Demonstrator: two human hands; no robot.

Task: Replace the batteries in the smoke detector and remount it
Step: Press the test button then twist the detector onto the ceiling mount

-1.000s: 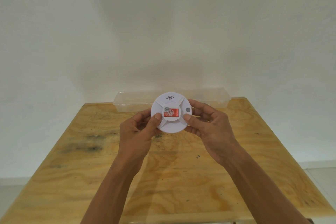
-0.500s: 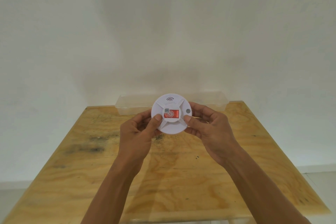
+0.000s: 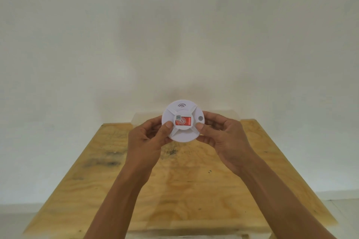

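A round white smoke detector (image 3: 183,133) with a red label and a small code sticker on its raised centre faces me, held in the air above the far half of the table. My left hand (image 3: 147,139) grips its left rim, thumb on the front face. My right hand (image 3: 223,137) grips the right rim, thumb beside the label and fingers curled behind. A grey button sits near the right edge of the detector. No batteries are visible.
A plywood table (image 3: 174,190) with dark stains spreads below my arms. A clear plastic box (image 3: 229,115) lies along its far edge against the white wall, mostly hidden behind the detector and my hands.
The detector and both hands have risen a little against the wall as my view tilts upward. The grip of both hands is unchanged.
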